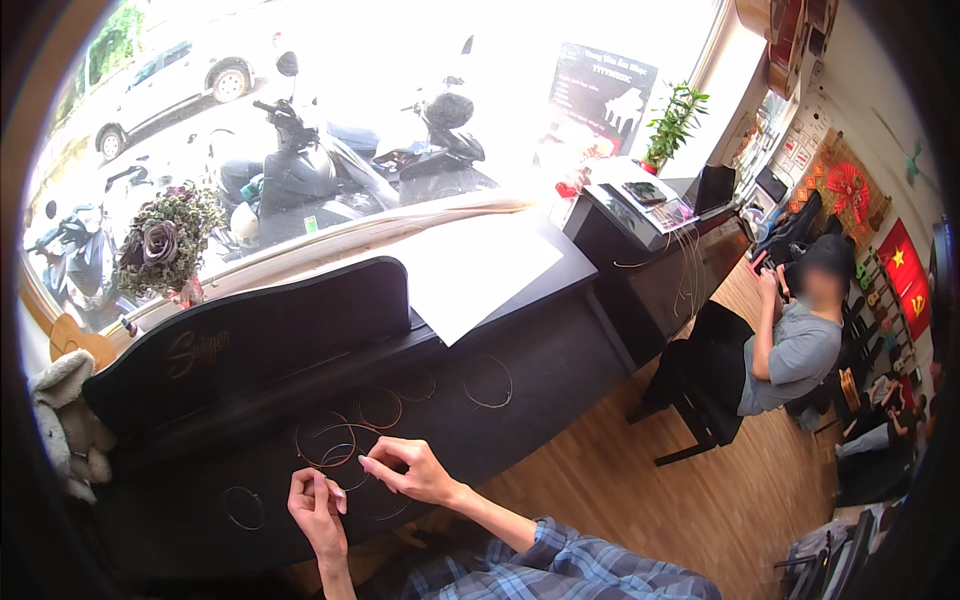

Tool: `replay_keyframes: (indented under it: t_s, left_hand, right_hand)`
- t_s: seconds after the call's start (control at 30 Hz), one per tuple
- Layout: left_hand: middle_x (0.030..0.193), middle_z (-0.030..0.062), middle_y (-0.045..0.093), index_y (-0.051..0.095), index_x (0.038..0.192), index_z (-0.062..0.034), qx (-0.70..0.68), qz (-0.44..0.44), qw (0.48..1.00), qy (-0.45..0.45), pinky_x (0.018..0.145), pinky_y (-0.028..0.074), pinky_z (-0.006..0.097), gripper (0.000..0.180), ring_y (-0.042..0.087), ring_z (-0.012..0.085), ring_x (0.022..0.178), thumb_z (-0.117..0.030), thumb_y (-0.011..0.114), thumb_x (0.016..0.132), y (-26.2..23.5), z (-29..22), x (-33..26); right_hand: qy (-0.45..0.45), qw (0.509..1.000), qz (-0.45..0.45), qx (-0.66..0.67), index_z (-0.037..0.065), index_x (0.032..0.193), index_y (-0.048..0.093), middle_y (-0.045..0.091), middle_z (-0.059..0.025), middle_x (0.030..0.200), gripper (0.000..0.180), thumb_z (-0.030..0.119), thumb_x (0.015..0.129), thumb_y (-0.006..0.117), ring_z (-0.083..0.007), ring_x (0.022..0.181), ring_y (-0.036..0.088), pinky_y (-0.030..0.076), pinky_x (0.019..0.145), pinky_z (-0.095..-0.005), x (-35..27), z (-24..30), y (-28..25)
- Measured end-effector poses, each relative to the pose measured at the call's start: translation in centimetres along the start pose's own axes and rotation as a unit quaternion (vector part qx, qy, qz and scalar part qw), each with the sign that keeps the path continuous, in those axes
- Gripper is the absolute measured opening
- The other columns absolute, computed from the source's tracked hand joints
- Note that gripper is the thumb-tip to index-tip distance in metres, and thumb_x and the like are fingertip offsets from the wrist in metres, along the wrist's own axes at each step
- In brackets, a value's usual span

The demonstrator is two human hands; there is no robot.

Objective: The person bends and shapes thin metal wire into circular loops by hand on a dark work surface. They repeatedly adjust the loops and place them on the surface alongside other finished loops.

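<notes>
My left hand (318,508) pinches a thin wire, apparently a coiled guitar string (362,482). Its loop runs across to my right hand (412,470), where thumb and forefinger are pressed together on it. Both hands are above a black piano-like cabinet (520,440). Just past my fingers lies a copper-coloured coil (299,432), partly overlapped by the held loop. Farther off are another copper coil (400,410), a faint small coil (434,384) and a pale coil (511,382). Left of my left hand rests a small dark coil (226,500). The wire ends are too fine to make out.
A black upright panel (260,315) and a white sheet (480,275) are beyond the coils. A grey plush toy (75,425) sits at the left. More loose strings (688,270) hang from a counter at right, near a seated person (795,345) on a black chair (700,380).
</notes>
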State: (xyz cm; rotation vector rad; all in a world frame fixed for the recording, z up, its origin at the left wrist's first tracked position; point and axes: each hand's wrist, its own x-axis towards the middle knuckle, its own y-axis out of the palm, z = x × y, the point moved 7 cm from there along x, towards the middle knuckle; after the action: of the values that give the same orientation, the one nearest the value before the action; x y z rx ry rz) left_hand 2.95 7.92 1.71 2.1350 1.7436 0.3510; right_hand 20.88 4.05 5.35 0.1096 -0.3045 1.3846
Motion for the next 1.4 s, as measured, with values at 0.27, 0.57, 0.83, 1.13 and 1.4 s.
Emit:
replay_keyframes:
  t_s: [0.27,0.57,0.83,1.13,1.4]
  left_hand:
    - [0.069,0.0064,0.063,0.060,0.095,0.0007,0.105,-0.032,0.992,0.064,0.048,0.040,0.021,0.012,0.053,0.0086,0.052,-0.010,0.064,0.100,-0.5,-0.7,-0.1]
    - [0.068,0.0029,0.062,0.061,0.097,-0.0007,0.196,-0.053,0.967,0.154,0.050,0.040,0.020,0.014,0.053,0.0065,0.054,-0.014,0.062,0.102,0.6,-2.7,-1.5]
    - [0.070,0.0000,0.058,0.059,0.102,-0.0003,0.181,-0.072,0.977,0.089,0.050,0.038,0.020,0.012,0.050,0.0038,0.056,-0.012,0.058,0.104,-0.2,-0.9,-0.7]
    - [0.073,0.0036,0.059,0.060,0.103,-0.0006,0.336,-0.072,0.917,0.200,0.051,0.046,0.025,0.003,0.055,0.0096,0.056,-0.002,0.058,0.101,0.9,-2.4,-1.6]
    - [0.082,0.0062,0.067,0.062,0.101,-0.0002,0.267,-0.048,0.952,0.144,0.058,0.051,0.024,0.006,0.064,0.0105,0.064,-0.006,0.061,0.101,0.3,-1.2,-0.9]
  right_hand:
    - [-0.013,1.000,-0.006,-0.023,-0.002,0.083,0.066,0.064,-0.0045,0.067,0.019,0.011,0.096,0.068,-0.0074,0.048,0.058,0.042,0.044,-0.0233,-0.1,-0.1,-0.1]
    - [0.009,0.999,-0.021,-0.044,-0.002,0.082,0.068,0.064,-0.0037,0.063,0.016,0.008,0.094,0.070,-0.0070,0.047,0.059,0.041,0.043,-0.0224,-0.1,0.5,0.1]
    - [0.057,0.995,-0.019,-0.077,-0.002,0.077,0.067,0.061,-0.0038,0.063,0.017,0.006,0.091,0.073,-0.0078,0.048,0.060,0.040,0.043,-0.0222,-0.1,-1.2,0.5]
    - [0.046,0.994,-0.018,-0.097,-0.002,0.077,0.064,0.060,-0.0030,0.065,0.017,0.003,0.091,0.072,-0.0060,0.047,0.057,0.038,0.043,-0.0208,-0.1,-1.3,0.7]
    - [0.076,0.994,-0.031,-0.069,-0.001,0.080,0.065,0.060,-0.0003,0.063,0.016,0.004,0.092,0.072,-0.0033,0.047,0.054,0.036,0.043,-0.0193,-0.5,-2.2,0.3]
